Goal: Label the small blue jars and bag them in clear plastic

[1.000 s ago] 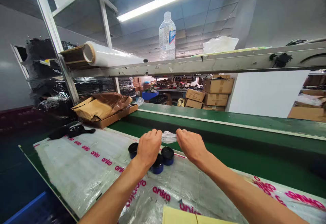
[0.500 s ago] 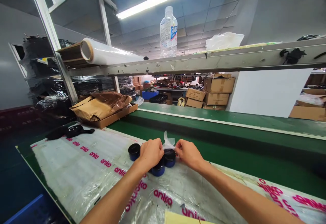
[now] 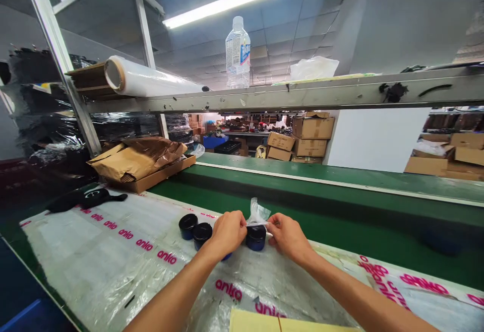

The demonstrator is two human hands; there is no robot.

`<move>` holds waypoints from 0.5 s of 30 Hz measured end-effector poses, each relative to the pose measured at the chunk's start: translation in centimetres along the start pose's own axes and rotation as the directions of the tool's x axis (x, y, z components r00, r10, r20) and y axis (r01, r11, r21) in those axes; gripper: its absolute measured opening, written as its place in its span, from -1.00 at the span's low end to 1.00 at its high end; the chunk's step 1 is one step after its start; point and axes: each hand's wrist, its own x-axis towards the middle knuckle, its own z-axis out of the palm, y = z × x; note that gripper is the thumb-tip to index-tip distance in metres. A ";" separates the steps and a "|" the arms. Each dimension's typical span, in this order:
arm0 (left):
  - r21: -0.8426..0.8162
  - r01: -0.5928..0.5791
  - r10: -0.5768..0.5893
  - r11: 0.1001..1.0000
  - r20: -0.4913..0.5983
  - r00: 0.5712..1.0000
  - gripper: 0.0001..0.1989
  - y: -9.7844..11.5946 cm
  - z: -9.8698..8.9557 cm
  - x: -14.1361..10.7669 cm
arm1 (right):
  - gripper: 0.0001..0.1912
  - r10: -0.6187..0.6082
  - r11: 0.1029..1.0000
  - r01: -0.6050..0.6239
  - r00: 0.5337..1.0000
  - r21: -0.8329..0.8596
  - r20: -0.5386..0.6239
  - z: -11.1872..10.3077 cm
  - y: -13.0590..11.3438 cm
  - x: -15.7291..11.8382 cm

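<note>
Bunched, thin clear plastic (image 3: 258, 212) stands up over a short, round dark-blue piece with a black top (image 3: 256, 239). My left hand (image 3: 229, 231), seen from the back, has its fingers pinched on the plastic's left side. On the other side my right hand (image 3: 288, 235) pinches its right edge between thumb and finger. Left of my left hand sit two similar round pieces, one at the back (image 3: 188, 226) and one nearer (image 3: 202, 235). A sliver of another blue piece (image 3: 227, 257) shows under my left wrist, mostly hidden.
Plastic sheeting with pink lettering (image 3: 151, 276) covers the worktop beside the green belt (image 3: 340, 211). A black item (image 3: 88, 198) and a carton with brown paper (image 3: 141, 163) lie left. Above runs a shelf (image 3: 264, 95) with a bottle (image 3: 238, 55) and film roll (image 3: 151, 77). Yellow paper (image 3: 272, 322) lies in front.
The view has shifted, so the surroundings sit further left. Both hands, with the plastic and the piece under it, have moved right, away from the other round pieces, uncovering one more.
</note>
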 end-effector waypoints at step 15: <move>0.217 -0.339 0.331 0.915 0.072 0.941 -0.76 -0.3 1.1 -2.7 | -0.79 -0.418 0.655 0.510 0.859 -0.557 0.294 -2.2 0.7 -2.2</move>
